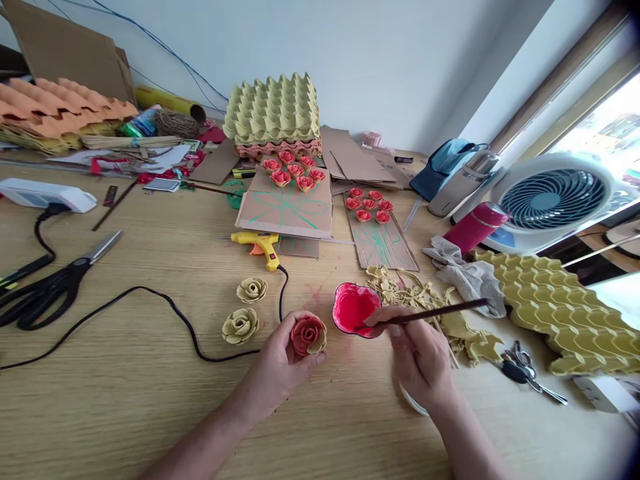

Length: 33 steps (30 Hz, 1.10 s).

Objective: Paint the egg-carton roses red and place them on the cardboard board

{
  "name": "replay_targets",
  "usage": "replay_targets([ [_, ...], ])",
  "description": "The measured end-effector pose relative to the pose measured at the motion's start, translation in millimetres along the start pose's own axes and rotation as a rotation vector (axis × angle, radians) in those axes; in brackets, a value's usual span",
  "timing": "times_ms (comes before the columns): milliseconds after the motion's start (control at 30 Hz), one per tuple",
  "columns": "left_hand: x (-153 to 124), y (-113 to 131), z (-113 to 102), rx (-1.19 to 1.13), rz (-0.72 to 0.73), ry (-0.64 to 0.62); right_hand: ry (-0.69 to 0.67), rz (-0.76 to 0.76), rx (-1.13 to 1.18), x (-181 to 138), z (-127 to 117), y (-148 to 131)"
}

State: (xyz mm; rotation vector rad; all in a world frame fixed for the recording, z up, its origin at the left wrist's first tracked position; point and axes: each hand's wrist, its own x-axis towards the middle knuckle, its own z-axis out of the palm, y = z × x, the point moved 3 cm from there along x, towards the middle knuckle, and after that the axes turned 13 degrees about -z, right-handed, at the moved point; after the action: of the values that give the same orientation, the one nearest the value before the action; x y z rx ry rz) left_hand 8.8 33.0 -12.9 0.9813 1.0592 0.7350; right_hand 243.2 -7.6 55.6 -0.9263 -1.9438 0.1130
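My left hand (280,360) is closed around a paper-pulp rose (306,335), mostly painted red, with bare tan petals at its right edge. In my right hand (423,353) is a dark-handled paintbrush (440,311), its tip end down at a scalloped bowl (345,290) of red paint. The brush tip itself is hard to make out against the bowl. Two unpainted tan roses lie left of my left hand: a smaller-looking rose (251,290) behind and another rose (241,326) nearer. Part of a round, pale-rimmed object (415,405) shows beneath my right hand.
A yellow glue gun (260,247) with a black cord lies beyond the roses. Cardboard pieces (285,207) hold red roses at the back. Scissors (55,287) lie left; torn pulp scraps (425,293), keys (533,377) and an egg tray (570,307) are right.
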Motion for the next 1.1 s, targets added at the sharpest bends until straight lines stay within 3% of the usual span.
replay_targets([
  [167,-1.9,2.4,2.2,-0.079,0.036,-0.042,0.212,-0.026,0.242,-7.5,2.2,-8.5],
  [400,-2.0,0.9,4.0,-0.084,0.006,-0.104,0.126,-0.179,0.321,0.8,12.7,-27.2],
  [633,-4.3,2.4,5.7,-0.127,-0.045,-0.145,0.018,-0.183,0.318,1.5,13.7,-26.9],
  [1100,-5.2,6.8,6.6,-0.018,-0.007,-0.075,-0.036,-0.279,0.231,3.1,13.3,-28.9],
])
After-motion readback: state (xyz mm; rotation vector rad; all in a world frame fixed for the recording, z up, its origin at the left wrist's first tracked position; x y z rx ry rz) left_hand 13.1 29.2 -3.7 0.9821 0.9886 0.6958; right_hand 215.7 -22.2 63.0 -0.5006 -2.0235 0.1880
